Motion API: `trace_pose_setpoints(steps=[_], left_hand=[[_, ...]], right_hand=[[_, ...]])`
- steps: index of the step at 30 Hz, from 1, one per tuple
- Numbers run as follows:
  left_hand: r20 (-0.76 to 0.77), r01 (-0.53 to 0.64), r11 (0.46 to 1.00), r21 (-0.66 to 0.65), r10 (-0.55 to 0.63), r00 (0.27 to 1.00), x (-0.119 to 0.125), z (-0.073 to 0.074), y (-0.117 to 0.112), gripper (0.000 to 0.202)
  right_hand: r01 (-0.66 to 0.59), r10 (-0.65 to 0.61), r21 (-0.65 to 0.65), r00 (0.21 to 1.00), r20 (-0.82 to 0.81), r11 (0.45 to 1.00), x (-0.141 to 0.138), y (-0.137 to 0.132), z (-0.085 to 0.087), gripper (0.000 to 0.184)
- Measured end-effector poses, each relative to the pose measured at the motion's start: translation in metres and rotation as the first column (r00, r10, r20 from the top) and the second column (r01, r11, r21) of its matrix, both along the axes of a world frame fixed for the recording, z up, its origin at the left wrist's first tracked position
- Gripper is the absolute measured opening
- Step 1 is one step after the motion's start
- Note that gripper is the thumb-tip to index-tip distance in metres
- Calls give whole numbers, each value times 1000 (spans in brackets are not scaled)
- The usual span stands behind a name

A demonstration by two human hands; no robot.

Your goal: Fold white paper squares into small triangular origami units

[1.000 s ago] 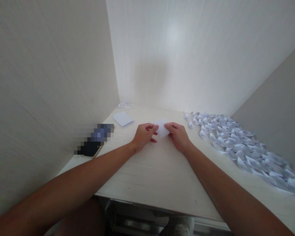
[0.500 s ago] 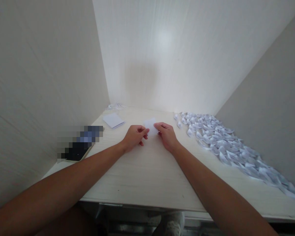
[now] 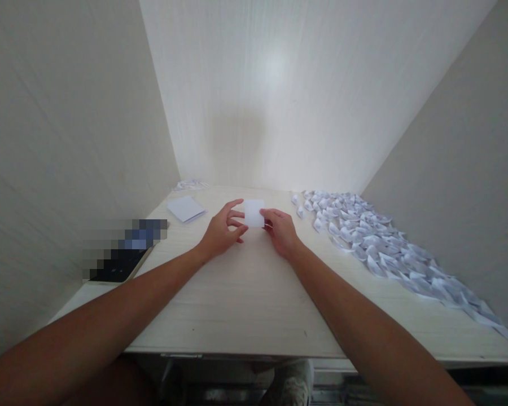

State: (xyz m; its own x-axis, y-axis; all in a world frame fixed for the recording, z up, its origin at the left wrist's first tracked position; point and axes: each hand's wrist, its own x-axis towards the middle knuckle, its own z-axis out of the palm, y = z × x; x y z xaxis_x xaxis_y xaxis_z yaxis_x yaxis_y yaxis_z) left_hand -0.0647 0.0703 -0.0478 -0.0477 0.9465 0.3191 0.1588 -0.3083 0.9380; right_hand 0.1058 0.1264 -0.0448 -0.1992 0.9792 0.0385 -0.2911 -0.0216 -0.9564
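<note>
A small white square of paper (image 3: 253,213) is held up over the middle of the table. My right hand (image 3: 280,228) pinches its right side, thumb on the front and fingers behind. At the paper's left edge, my left hand (image 3: 223,228) has its fingers spread, with the thumb tip near the lower left corner; whether it touches the paper I cannot tell. A stack of white paper squares (image 3: 186,208) lies beyond my left hand. To the right spreads a large heap of folded white paper pieces (image 3: 364,237).
A phone (image 3: 122,262), partly blurred out, leans by the left wall. White paper scraps (image 3: 190,185) lie in the far left corner. Panels (image 3: 237,67) enclose the pale table (image 3: 237,304) at the back and both sides. A shoe (image 3: 294,383) shows below the front edge.
My left hand has gone from a pinch at the paper's left edge to spread fingers. The paper now stands squarer to view, still in my right hand. The whole view has shifted slightly.
</note>
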Motion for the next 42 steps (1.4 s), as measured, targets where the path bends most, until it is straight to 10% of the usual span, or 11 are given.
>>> trace_pose_setpoints(steps=[6,27,31,42], left_hand=[[-367,21,971,238,70,928,-9,3,3,32],[-127,-9,967,255,43,991,-10,6,5,22],[-20,-57,971,231,63,998,-8,9,4,24],[70,-75,982,173,64,996,-8,10,5,30]], right_hand=[[-38,37,-15,999,-22,999,2,0,2,15],[-126,126,-13,992,22,992,7,1,8,24],[-149,145,134,989,43,980,11,-1,15,42],[-158,54,428,968,245,890,10,-2,17,15]])
